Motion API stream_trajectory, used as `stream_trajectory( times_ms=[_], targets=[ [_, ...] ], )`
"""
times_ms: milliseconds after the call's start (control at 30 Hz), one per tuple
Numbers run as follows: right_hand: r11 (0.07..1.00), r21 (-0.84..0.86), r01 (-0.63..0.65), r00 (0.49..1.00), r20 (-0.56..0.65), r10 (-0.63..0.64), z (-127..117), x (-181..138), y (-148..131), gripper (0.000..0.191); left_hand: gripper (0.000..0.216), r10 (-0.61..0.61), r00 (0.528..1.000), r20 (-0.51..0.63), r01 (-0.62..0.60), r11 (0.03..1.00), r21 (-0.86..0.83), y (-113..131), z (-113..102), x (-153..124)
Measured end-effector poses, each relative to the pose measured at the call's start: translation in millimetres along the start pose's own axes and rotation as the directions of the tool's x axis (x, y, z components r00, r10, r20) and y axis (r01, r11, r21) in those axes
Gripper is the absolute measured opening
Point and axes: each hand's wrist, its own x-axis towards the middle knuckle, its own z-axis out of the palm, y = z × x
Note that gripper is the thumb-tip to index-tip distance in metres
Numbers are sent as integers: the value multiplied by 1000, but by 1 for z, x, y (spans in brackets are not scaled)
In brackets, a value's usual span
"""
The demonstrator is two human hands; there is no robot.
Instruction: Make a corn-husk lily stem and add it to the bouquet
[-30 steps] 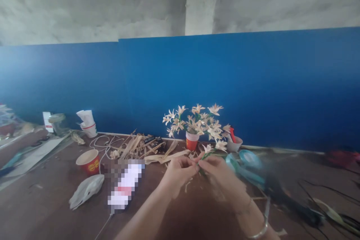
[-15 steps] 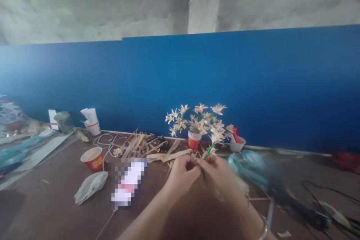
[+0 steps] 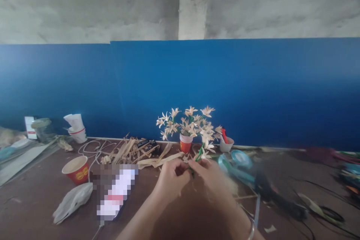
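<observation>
A red paper cup (image 3: pixel 76 169) and a crumpled white bag (image 3: pixel 72 202) sit at the left of the counter (image 3: pixel 36 198), with dried leaf strips (image 3: pixel 135 150) behind them. The left hand (image 3: pixel 170 180) and right hand (image 3: pixel 212 178) meet at mid-counter, fingertips of both pinched shut on a thin green flower stem (image 3: pixel 199 153). It leans up and to the right, with a pale bloom at its tip just before the cup of finished flowers (image 3: pixel 185 143). Since half a second ago the grip has held, while cup and bag have slid leftward in view. There is bare counter near the bag. Teal ribbon rolls (image 3: pixel 239 159) and dark cables (image 3: pixel 315 202) crowd the right.
</observation>
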Motion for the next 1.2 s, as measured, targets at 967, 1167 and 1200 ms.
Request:
stream_trajectory(
  times_ms=[967, 1167, 1200],
  targets=[
    [939, 99, 330, 896, 281, -345, -20, 0, 5, 13, 13, -233, 762, 604, 593, 625, -508, -4, -20, 0],
    [965, 167, 201, 897, 365, -250, -25, 5, 10, 15, 12, -254, 713, 653, 664, 541, -515, -4, -15, 2],
    [968, 181, 172, 903, 364, -228, -25, 5, 10, 16, 12, -257, 706, 660, 672, 537, -509, -3, -15, 2]
  ],
)
